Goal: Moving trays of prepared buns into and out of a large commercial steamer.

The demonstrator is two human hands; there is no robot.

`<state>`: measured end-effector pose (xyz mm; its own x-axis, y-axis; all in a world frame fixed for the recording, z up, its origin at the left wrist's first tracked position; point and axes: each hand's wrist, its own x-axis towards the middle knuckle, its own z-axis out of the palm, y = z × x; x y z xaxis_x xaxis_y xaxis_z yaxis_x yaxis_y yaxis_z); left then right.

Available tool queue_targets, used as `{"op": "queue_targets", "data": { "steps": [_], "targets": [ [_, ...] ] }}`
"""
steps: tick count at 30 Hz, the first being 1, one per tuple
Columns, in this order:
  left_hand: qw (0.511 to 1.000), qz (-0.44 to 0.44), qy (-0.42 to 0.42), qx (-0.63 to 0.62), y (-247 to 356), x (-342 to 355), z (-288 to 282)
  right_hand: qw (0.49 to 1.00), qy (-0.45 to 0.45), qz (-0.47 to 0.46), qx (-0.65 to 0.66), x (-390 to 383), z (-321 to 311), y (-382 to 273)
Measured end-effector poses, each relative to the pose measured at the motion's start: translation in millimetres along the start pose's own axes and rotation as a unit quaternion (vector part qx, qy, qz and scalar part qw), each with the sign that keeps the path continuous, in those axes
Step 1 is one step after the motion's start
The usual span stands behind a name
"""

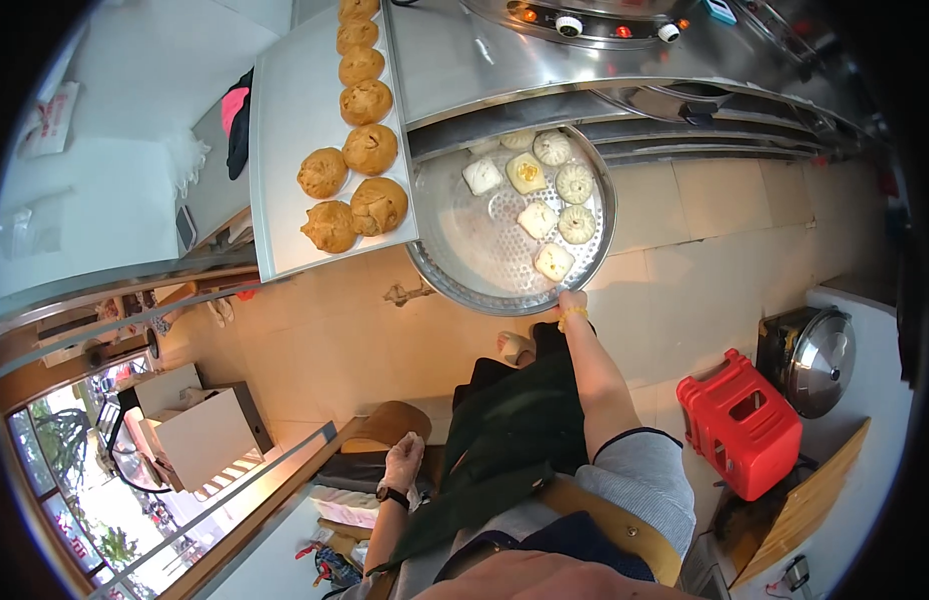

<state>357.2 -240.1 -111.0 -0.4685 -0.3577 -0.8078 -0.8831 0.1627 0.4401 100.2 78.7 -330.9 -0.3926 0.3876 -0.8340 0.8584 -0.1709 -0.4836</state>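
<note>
My right hand (571, 302) grips the front rim of a round, perforated steel tray (465, 250). Several pale pleated buns (575, 183) and square buns (554, 261) lie on it, one with a yellow topping (528, 173). To its left, overlapping the tray's edge, is a pale rectangular board (295, 110) bearing a column of golden-brown buns (368, 148). My left hand (405, 458) is low beside my dark apron (495, 430), its fingers curled; whether they hold anything is hard to make out.
A steel appliance with knobs (585, 70) spans the back. A red plastic stool (735, 430) and a lidded pot (815, 360) are at the right. A white counter (125, 150) occupies the upper left; a glazed opening (75, 450) and pale cabinet (205, 440) are at the lower left.
</note>
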Motion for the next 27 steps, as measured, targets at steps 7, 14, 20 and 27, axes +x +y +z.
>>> {"op": "queue_targets", "data": {
  "steps": [7, 14, 20, 27],
  "targets": [
    [0.999, 0.011, -0.026, 0.046, 6.5, -9.5, 5.9, 0.999, -0.012, -0.034, 0.024, 18.2, -9.5, 19.3],
    [0.998, -0.004, -0.026, 0.054, 10.7, -11.7, 13.0, 0.999, 0.003, -0.031, -0.042, 17.8, -1.2, 16.4],
    [0.999, -0.035, -0.032, 0.015, 21.8, -19.2, 22.2, 0.995, -0.053, -0.021, -0.083, -0.7, 29.7, -36.3],
    [0.991, -0.106, -0.063, -0.047, 38.3, -30.6, 46.2, 0.982, -0.174, 0.022, 0.070, 46.3, 111.6, -101.1]
  ]
}}
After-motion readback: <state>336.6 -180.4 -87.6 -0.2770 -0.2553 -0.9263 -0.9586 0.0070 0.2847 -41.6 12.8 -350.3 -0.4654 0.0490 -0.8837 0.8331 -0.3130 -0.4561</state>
